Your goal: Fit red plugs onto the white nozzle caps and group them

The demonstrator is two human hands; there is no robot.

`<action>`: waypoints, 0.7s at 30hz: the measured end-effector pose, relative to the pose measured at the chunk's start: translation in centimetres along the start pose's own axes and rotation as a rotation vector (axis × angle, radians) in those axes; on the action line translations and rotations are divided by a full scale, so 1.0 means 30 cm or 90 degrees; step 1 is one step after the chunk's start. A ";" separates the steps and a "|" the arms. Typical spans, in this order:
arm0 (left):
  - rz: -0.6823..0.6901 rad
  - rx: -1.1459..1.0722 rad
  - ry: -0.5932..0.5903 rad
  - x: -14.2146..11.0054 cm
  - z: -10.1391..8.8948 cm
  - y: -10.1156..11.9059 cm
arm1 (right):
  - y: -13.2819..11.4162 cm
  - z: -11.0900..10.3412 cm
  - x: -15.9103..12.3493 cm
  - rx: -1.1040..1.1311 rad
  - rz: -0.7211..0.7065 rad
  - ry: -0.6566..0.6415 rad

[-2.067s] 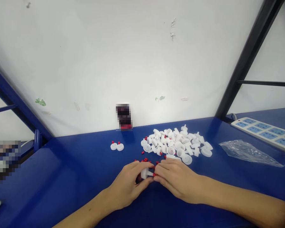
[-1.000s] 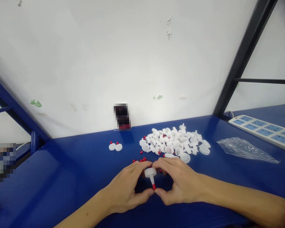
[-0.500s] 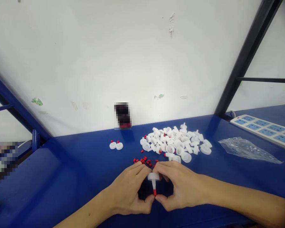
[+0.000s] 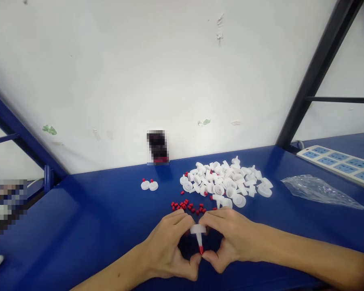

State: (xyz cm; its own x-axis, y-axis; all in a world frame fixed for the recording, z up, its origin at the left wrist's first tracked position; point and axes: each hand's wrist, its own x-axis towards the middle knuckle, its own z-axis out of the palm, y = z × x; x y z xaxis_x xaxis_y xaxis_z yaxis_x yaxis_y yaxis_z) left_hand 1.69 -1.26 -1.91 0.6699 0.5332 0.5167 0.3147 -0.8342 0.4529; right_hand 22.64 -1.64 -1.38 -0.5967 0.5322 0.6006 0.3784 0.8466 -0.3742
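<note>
Behind the bag (image 4: pixel 323 192) are a power strip (image 4: pixel 338 163) and black post (image 4: pixel 317 68); well left of it, a blurred object (image 4: pixel 158 146) and blue post (image 4: pixel 27 138).

Between our left hand (image 4: pixel 170 244) and our right hand (image 4: pixel 232 238), over the near part of the table (image 4: pixel 94 218), we hold a nozzle cap (image 4: pixel 198 234), base to the far side and tip towards us, and just behind the hands lie scattered loose tips (image 4: pixel 186 205). Behind these and to the right we have a heap of caps (image 4: pixel 223 182) with a few tips among it, and left of the heap two tipped caps (image 4: pixel 149 185) sit side by side. Right of the heap lies a bag (image 4: pixel 320 190), a power strip (image 4: pixel 339 162) behind it, and the wall (image 4: pixel 170 60) stands behind the table.
</note>
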 end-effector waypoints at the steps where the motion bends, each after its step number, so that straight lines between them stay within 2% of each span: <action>1: -0.006 -0.005 -0.001 -0.001 0.001 0.001 | 0.000 0.000 -0.001 0.002 0.000 -0.004; 10: -0.072 -0.024 -0.028 -0.009 0.004 0.005 | 0.000 -0.001 0.006 0.051 0.047 -0.037; 15: -0.078 -0.009 -0.032 -0.014 0.010 0.004 | 0.012 0.001 0.002 0.103 0.096 -0.093; 21: -0.046 -0.021 -0.041 -0.007 0.002 0.012 | -0.020 -0.028 0.008 0.105 0.126 -0.060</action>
State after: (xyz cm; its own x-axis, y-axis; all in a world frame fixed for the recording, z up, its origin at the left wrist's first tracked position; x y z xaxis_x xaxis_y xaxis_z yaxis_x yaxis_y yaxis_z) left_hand 1.70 -1.68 -1.90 0.6885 0.5809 0.4343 0.3423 -0.7881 0.5115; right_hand 22.87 -2.03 -0.41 -0.5895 0.6784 0.4386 0.3778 0.7114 -0.5926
